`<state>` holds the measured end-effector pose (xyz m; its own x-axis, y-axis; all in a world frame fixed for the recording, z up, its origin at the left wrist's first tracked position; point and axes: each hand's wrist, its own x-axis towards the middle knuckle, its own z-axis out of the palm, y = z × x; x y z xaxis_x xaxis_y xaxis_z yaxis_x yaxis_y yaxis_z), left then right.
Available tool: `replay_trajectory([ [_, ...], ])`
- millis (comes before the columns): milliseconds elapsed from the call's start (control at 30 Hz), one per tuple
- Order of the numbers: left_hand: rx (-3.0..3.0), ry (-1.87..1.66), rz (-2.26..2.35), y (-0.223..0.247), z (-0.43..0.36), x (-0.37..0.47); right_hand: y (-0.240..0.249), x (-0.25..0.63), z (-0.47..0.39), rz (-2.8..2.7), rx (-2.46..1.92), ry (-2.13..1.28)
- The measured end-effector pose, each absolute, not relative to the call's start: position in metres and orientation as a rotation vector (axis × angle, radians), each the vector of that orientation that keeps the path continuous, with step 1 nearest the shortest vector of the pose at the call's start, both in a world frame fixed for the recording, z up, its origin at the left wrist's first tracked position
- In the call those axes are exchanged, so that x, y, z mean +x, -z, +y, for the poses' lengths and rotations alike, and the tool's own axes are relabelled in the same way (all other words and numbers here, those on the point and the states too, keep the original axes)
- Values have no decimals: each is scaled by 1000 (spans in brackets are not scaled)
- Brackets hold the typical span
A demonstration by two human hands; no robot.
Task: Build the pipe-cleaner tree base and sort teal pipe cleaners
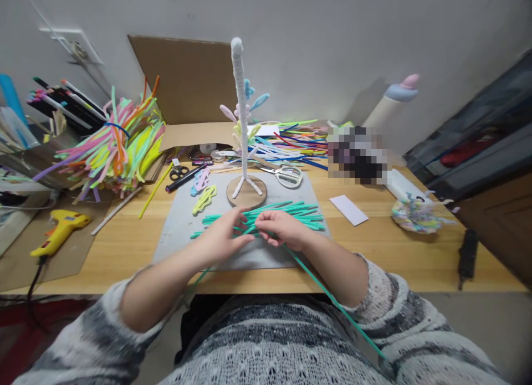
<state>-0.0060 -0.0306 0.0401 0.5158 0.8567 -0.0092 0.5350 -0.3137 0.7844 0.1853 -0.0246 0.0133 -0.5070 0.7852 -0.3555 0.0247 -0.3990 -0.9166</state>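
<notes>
Handling the long teal pipe cleaner (328, 292), trailing from above the gray mat (178, 224) past the tabletop (415, 257) edge, wants light tension: right hand (286, 229) grip pinching it, left hand (222, 235) grip wide.

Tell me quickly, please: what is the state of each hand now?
Left hand: open; whether it touches anything cannot be told.
Right hand: closed, pinching a long teal pipe cleaner.

A head-worn camera looks forward and down, close above the desk (361, 249).
</notes>
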Motion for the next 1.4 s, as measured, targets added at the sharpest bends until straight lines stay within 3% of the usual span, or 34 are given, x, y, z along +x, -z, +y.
replay_trajectory([
  [100, 1990, -476, 1157, -27, -9, 21, -11, 188, -20, -1180, -1114, -1913],
  [233, 2443, -466, 1139, -33, 5, 20, -7, 194, -14, -1119, -1075, -1915],
  [467, 3233, -375, 676, -43, 13, 0, -14, 196, -16, -1186, -997, -2105],
  [733, 3283, -772, 597, -43, -7, -10, -14, 201, -16, -893, -702, -2578],
  [900, 3324, -826, 607, -40, -18, -13, -11, 201, -16, -878, -650, -2664],
  [1233, 3301, -798, 606, -54, -34, -12, -34, 184, -41, -982, -850, -2519],
  [1400, 3145, -808, 735, -59, -46, -10, -48, 176, -58, -1392, -1081, -2099],
])
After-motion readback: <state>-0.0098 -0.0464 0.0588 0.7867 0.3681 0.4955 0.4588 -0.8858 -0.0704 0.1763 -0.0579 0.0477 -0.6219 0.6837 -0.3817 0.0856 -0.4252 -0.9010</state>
